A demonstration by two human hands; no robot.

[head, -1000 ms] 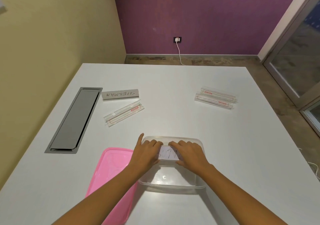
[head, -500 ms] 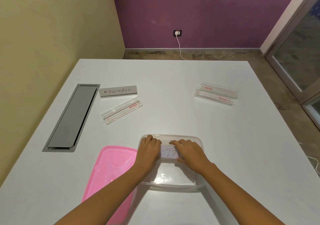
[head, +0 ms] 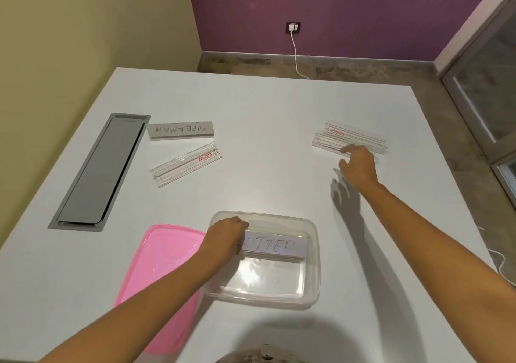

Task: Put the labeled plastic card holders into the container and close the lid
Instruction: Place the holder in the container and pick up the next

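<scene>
Low in the middle of the frame we see the clear container [head: 311, 265] on the white table [head: 265, 116], open at the top, and inside it, toward its upper part, a card holder [head: 275, 246] with a white card whose handwritten letters read roughly "UTTER", the first part hidden. Our left hand [head: 226, 235] reaches into the container from the lower left and covers the left end of that holder; the fingers are curled closed around that end, gripping it. Just left of the container, touching or nearly touching its wall, lies the pink lid [head: 156, 265], flat on the table and partly under our left forearm. Our right hand [head: 358, 165] is stretched to the right of centre, with its fingers loosely spread and bent, the fingertips resting on the near edge of a pair of clear empty holders [head: 349, 139] with small red labels; we cannot tell whether they have any grip on it. At the left of centre another clear holder [head: 187, 164] with a red label lies at a slant, and just above it stands a holder with a card reading "SUPERMAN" [head: 181, 130], upside down to us. Further left a long grey hatch [head: 100, 171] is set into the table.
</scene>
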